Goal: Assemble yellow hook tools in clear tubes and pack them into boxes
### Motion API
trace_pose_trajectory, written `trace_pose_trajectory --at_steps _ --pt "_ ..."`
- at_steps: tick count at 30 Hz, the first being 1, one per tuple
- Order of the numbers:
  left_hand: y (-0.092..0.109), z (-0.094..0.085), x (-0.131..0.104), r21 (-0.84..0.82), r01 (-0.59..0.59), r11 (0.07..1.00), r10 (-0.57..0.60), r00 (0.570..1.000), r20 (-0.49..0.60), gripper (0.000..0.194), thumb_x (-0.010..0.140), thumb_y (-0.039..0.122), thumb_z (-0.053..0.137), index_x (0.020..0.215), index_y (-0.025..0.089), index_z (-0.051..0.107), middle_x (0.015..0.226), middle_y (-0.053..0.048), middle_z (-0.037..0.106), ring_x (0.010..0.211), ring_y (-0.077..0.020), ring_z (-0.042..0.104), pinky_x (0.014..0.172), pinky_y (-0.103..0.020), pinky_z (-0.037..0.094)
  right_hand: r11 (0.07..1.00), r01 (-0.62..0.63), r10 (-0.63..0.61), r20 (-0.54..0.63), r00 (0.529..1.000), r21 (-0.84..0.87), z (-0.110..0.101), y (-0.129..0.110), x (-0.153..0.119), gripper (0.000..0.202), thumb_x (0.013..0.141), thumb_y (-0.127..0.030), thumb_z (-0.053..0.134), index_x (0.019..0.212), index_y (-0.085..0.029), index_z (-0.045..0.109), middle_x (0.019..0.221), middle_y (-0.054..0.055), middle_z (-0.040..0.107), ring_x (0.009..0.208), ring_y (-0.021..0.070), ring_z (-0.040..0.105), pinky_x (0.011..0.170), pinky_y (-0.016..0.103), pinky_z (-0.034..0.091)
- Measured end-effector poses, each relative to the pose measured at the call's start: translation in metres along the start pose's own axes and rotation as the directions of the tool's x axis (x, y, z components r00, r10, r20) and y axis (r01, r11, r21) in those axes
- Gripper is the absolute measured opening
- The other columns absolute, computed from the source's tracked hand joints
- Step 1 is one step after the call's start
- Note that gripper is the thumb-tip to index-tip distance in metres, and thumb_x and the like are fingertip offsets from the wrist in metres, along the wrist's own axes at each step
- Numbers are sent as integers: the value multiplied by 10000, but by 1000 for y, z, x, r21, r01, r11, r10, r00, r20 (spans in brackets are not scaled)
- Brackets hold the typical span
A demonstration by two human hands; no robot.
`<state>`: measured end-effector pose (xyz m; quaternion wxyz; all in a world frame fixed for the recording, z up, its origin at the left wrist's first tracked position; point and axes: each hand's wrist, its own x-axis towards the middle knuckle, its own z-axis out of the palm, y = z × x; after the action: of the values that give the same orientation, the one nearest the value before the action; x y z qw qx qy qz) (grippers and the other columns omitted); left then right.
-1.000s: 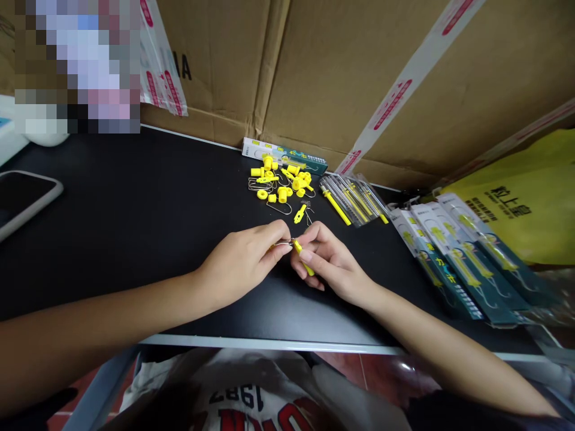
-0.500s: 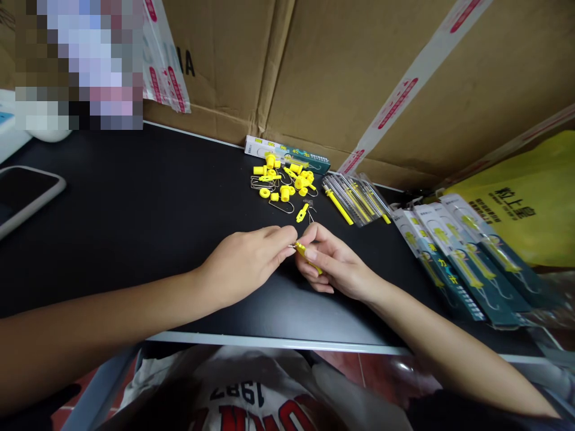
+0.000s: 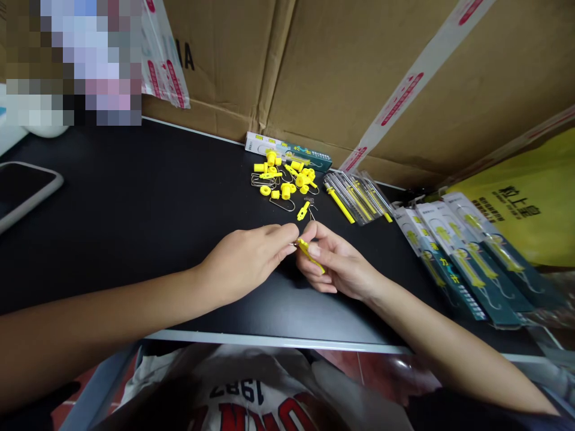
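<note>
- Head view: the right hand (image 3: 339, 263) is closed round a slim, smooth yellow plastic piece (image 3: 317, 263), thumb pressed along it, the piece slanting over the black worktop (image 3: 135, 233).
- Left hand (image 3: 249, 260): thumb and fingertips pinched narrow on a thin, shiny metal piece (image 3: 294, 243) at the yellow piece's upper end; its full shape is hidden by the fingers.
- Just beyond the hands lies a flat yellow part with a slot (image 3: 303, 211), matte and narrow.
- Behind it, a loose heap of yellow plastic parts (image 3: 286, 191), some flanged cylinders, some rings, mixes with bent wire hooks (image 3: 282, 206).
- A glossy printed carton (image 3: 287, 151) lies behind the heap, by brown corrugated cardboard (image 3: 359, 72).
- Right of the heap: rigid clear tubes (image 3: 354, 197) with yellow rods.
- Farther right, flat teal-and-white packages (image 3: 480, 263) overlap beside a crinkled yellow bag (image 3: 530, 206).
- Far left: a smooth, round-cornered phone (image 3: 27, 191).
</note>
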<state>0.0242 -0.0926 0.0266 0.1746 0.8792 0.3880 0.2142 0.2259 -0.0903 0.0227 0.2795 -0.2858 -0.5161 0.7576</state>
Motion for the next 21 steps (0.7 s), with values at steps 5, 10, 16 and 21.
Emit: trace_pose_trajectory --at_steps 5,10,16,21 --pt "-1 1 1 22 8 1000 -8 1000 21 118 956 204 378 930 193 493 877 12 619 757 -146 620 626 -242 414 992 50 -54 -36 998 -114 -1 1 -1 91 937 -260 498 936 -234 412 616 -86 429 449 37 275 359 94 276" --pt "1 1 2 30 11 999 -11 1000 0 123 957 211 372 928 196 490 873 11 620 752 -145 615 615 -237 401 998 0 -3 -43 999 -66 1 -2 -1 108 944 -307 474 910 -240 396 601 -93 421 426 35 249 337 94 256" --pt "3 -2 2 -61 25 998 -25 1000 5 121 951 208 370 903 190 480 794 8 609 694 -141 587 592 -236 378 997 17 -23 -66 998 -81 3 -1 0 140 930 -317 498 915 -240 381 590 -97 418 416 35 258 330 94 265" --pt "2 -1 2 -267 59 962 -63 998 -8 112 944 217 395 857 193 461 722 32 571 614 -109 531 566 -220 353 992 22 -32 -72 997 -126 0 0 0 132 930 -311 499 926 -239 389 593 -92 438 417 36 267 333 96 279"
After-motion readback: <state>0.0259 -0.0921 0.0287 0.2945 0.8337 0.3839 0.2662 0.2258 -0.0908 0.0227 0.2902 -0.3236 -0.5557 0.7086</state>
